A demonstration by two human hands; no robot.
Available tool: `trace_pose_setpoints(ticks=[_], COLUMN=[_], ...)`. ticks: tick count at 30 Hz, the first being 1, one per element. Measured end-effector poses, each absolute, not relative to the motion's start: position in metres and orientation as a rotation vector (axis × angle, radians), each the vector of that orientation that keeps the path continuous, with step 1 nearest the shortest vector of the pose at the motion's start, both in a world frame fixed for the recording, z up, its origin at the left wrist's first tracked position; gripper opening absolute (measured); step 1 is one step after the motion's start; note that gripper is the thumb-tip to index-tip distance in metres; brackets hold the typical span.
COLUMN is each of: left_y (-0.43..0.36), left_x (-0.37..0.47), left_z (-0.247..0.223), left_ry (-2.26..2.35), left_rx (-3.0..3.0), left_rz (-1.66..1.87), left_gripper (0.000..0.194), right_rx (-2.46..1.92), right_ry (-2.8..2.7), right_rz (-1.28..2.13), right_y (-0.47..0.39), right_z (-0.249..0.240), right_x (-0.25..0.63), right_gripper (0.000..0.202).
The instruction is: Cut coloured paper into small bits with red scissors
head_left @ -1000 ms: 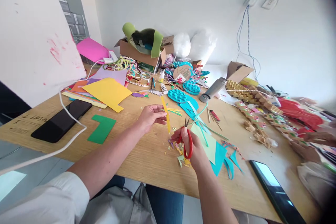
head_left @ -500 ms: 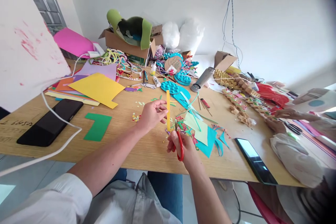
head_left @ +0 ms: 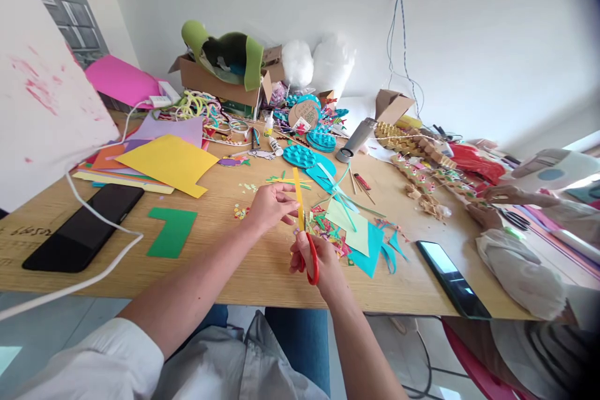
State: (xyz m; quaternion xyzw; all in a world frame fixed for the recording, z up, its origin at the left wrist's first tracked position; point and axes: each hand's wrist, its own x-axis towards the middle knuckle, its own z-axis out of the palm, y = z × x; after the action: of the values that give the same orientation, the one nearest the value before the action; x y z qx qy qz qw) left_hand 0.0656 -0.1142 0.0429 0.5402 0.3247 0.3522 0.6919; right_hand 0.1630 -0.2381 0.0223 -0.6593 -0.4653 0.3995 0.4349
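My left hand (head_left: 272, 205) pinches a narrow yellow paper strip (head_left: 298, 190), which stands nearly upright above the table. My right hand (head_left: 319, 262) is closed round the red handles of a pair of scissors (head_left: 314, 260). The blades point away from me and meet the strip's lower part; whether they are cutting through it I cannot tell. Beneath the scissors lies a heap of small coloured paper scraps (head_left: 330, 229). Thin green and yellow strips (head_left: 285, 181) rest just beyond my left hand. Pale green paper (head_left: 351, 231) overlaps a blue sheet (head_left: 370, 257) to the right.
A green paper piece (head_left: 172, 231), a dark phone (head_left: 87, 225) with a white cable across it, and a yellow sheet (head_left: 171, 162) lie left. Another phone (head_left: 452, 278) lies right. A steel flask (head_left: 359, 139) leans at the back. A co-worker's hands (head_left: 509, 200) are far right.
The scissor blades have come up against the yellow strip, which now tilts slightly left at its top. The whole view has shifted a little.
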Motion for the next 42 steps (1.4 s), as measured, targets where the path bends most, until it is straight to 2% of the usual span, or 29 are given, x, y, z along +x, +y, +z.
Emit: trace_pose_setpoints(ticks=[8,18,42], left_y=[-0.113,-0.114,-0.113], left_x=[0.066,0.066,0.067], left_z=[0.042,0.043,0.042], left_ry=[0.746,0.767,0.783], left_rx=[1.152,1.153,1.155], left_rz=[0.748,0.722,0.719], left_gripper=[0.035,0.041,0.037], right_rx=[-1.674,-1.743,-1.740], right_ry=[-1.165,-1.179,-1.118], right_rz=[0.982,0.907,0.903], right_y=[-0.239,-0.240,-0.241], right_z=[0.019,0.020,0.011], right_x=[0.162,0.158,0.157], right_gripper=[0.052,0.052,0.049])
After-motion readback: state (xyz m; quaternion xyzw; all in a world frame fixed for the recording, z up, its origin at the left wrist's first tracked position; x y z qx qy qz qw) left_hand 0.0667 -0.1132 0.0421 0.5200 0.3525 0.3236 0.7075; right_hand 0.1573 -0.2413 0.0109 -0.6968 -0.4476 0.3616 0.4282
